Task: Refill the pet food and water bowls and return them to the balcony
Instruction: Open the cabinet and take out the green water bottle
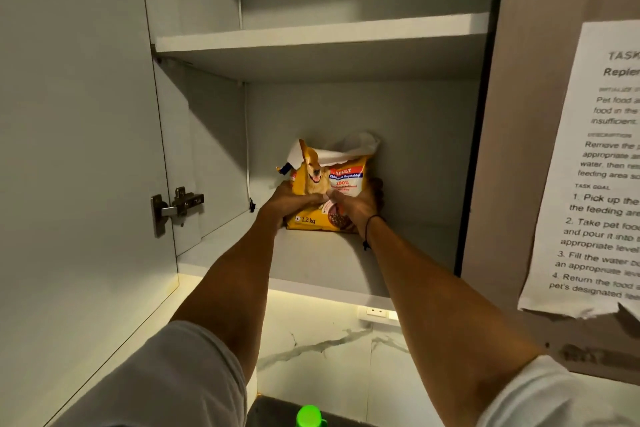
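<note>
A yellow bag of dog food (329, 180), with a dog pictured on it and its top torn open, stands upright at the back of the lower shelf (311, 260) of an open wall cabinet. My left hand (291, 199) grips the bag's left side. My right hand (360, 199) grips its right side, a dark band around that wrist. Both arms reach up and forward into the cabinet. No bowls are in view.
The cabinet door (69, 149) stands open on the left, with a metal hinge (176, 206). An upper shelf (322, 35) sits above. A printed task sheet (595, 166) hangs on the closed door at right. Below lie a marble backsplash (329, 347) and a green bottle cap (310, 416).
</note>
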